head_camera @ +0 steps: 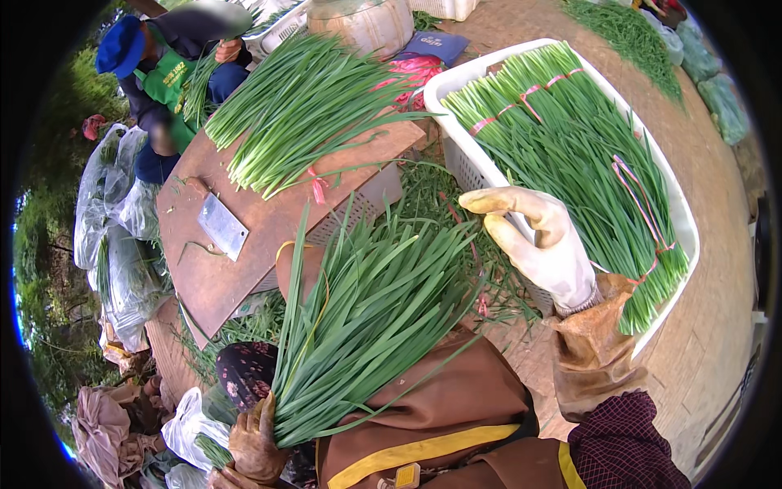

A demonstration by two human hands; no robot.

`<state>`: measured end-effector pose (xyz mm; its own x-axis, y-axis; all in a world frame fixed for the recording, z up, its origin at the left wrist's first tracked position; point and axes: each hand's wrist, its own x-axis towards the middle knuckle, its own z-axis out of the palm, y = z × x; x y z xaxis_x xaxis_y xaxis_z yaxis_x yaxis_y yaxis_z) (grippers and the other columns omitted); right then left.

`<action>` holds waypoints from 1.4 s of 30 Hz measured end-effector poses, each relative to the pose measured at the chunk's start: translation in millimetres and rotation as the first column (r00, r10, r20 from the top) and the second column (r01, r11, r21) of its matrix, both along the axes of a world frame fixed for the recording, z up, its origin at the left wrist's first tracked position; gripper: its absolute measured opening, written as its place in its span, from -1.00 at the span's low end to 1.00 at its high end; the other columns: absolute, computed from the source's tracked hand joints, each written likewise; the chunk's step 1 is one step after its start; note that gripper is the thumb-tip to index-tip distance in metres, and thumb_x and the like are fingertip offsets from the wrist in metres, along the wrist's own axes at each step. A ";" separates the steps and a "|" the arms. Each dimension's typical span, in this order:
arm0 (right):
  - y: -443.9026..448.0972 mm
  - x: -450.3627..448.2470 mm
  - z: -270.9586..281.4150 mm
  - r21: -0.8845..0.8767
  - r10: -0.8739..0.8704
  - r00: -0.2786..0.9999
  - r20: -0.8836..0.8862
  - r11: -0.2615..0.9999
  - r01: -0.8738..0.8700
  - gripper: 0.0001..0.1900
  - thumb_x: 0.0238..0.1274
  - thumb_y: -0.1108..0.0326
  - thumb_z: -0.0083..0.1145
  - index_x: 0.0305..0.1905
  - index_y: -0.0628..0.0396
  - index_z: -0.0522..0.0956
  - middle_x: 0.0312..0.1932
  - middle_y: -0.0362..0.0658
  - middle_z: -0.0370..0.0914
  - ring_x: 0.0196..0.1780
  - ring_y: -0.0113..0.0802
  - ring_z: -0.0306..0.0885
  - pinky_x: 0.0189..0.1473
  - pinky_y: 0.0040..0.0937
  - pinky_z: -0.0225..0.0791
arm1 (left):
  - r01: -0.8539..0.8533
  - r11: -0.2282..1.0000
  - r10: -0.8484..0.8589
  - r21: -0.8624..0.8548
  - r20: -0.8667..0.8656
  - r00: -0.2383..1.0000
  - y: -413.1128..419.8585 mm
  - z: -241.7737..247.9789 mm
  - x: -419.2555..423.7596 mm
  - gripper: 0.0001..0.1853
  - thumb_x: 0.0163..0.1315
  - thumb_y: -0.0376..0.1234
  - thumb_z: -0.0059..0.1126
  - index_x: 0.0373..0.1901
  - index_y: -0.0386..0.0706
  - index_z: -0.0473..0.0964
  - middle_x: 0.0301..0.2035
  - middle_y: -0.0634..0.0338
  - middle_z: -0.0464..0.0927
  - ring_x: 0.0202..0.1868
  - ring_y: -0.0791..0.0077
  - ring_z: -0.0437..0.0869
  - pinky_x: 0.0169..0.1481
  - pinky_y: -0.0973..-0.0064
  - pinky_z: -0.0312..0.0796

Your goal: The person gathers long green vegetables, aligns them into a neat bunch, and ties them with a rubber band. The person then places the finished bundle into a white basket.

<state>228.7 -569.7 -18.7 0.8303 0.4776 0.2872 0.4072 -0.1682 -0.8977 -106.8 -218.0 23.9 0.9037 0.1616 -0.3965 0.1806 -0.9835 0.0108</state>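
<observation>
My left hand, in a stained glove, grips the lower end of a bunch of green garlic chives. The leaves fan out across my brown apron and my lap. Over the near side of a white plastic crate is my right hand, in a white glove with yellowed fingertips. Its fingers and thumb are curved apart with nothing between them. Bundles of chives tied with pink strips fill the crate.
A brown board bears a cleaver and a pile of chives. Behind it sits a person in a green apron, holding chives. Loose trimmings cover the floor beside the crate. Plastic bags stand at left.
</observation>
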 end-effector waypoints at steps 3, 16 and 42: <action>23.8 14.5 1.3 -0.046 0.112 0.984 0.138 0.993 -0.107 -0.82 0.26 0.37 0.30 -0.11 0.22 0.68 -0.02 -0.02 0.74 0.04 -0.09 0.71 0.15 -0.22 0.51 | 0.085 0.996 -0.087 0.021 0.102 0.991 -1.0 4.6 1.9 -0.04 -0.12 -0.20 0.60 0.41 -0.18 0.36 0.15 -0.06 0.58 0.13 -0.13 0.60 0.25 0.04 0.44; 77.1 6.8 -73.3 -0.194 0.281 0.933 0.226 0.951 -0.239 -0.95 0.22 0.45 0.29 -0.28 0.19 0.65 -0.04 -0.04 0.69 0.20 0.00 0.57 0.23 -0.08 0.45 | 0.024 0.999 -0.016 -0.021 0.316 0.949 -1.3 -31.1 -14.7 -0.28 -0.01 -0.23 0.44 0.29 -0.10 0.49 -0.03 0.03 0.65 -0.11 0.03 0.70 0.01 0.10 0.51; 182.7 -50.4 -12.8 -0.169 0.669 0.598 0.441 0.716 -0.677 -0.86 0.12 0.30 0.39 -0.40 0.10 0.67 0.00 -0.09 0.72 0.25 -0.05 0.59 0.25 -0.03 0.44 | -0.074 0.997 0.071 -0.002 0.322 0.944 -23.1 -23.7 -22.6 -0.12 -0.01 -0.25 0.46 0.46 0.08 0.38 0.33 -0.22 0.41 0.15 -0.13 0.63 0.18 0.05 0.52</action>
